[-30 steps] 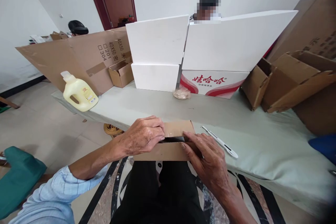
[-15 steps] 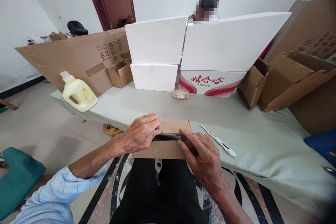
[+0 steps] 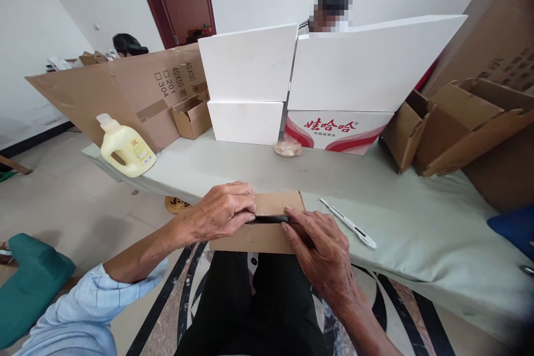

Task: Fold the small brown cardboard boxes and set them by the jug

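While both hands bear on it, the small cardboard box sits at the near edge of the table, above the person's lap. Left hand: fingers curled, tips pressed onto the far top flap at the seam. Right hand: clasps the box's right end, thumb laid along the near flap up to the seam. A dark slit shows between the two flaps, so they are not fully met. A slim white knife lies on the cloth just right of the right hand, not touching it. Well apart at the table's left corner lies a yellow bottle. At the far side are stacked white boxes, a red-printed carton and a small wad in front of them.
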{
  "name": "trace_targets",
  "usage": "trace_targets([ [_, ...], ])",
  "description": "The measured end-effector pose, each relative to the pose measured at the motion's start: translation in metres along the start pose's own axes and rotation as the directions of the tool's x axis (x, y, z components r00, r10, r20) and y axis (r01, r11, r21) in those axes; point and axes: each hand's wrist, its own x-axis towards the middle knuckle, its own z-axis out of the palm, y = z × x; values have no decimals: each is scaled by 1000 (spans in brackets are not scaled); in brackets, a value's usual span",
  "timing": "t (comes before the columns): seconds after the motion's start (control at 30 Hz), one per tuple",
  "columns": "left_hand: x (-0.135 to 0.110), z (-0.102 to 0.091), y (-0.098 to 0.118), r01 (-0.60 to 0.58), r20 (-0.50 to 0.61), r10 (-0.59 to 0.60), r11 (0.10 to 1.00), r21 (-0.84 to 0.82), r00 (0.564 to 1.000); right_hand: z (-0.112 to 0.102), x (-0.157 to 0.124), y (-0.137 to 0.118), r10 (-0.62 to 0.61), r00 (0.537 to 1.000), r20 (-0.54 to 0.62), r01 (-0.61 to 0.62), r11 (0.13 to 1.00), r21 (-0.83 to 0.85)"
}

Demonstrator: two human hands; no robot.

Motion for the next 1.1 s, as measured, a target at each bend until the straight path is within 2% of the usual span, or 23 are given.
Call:
trace_targets([
  [0.13, 0, 5, 0, -13, -30, 14, 999, 49, 999, 0, 0, -1, -6, 1000, -2, 6, 1000, 25],
  [0.3, 0, 5, 2, 16, -17, -15, 998, 58, 1000, -1, 1, -1, -17, 999, 33, 15, 999, 37],
  [0.57, 2, 0, 3, 159, 20, -158, 974, -159, 987, -2, -4, -3, -40, 999, 29, 39, 998, 41],
  [0.83, 6, -1, 1, 208, 33, -206, 951, -231, 978, -2, -6, -5, -57, 998, 24, 56, 997, 44],
  [1.1, 14, -4, -10, 349, 104, -335, 862, -368, 936, -3, -9, -6, -57, 998, 21, 56, 997, 55],
])
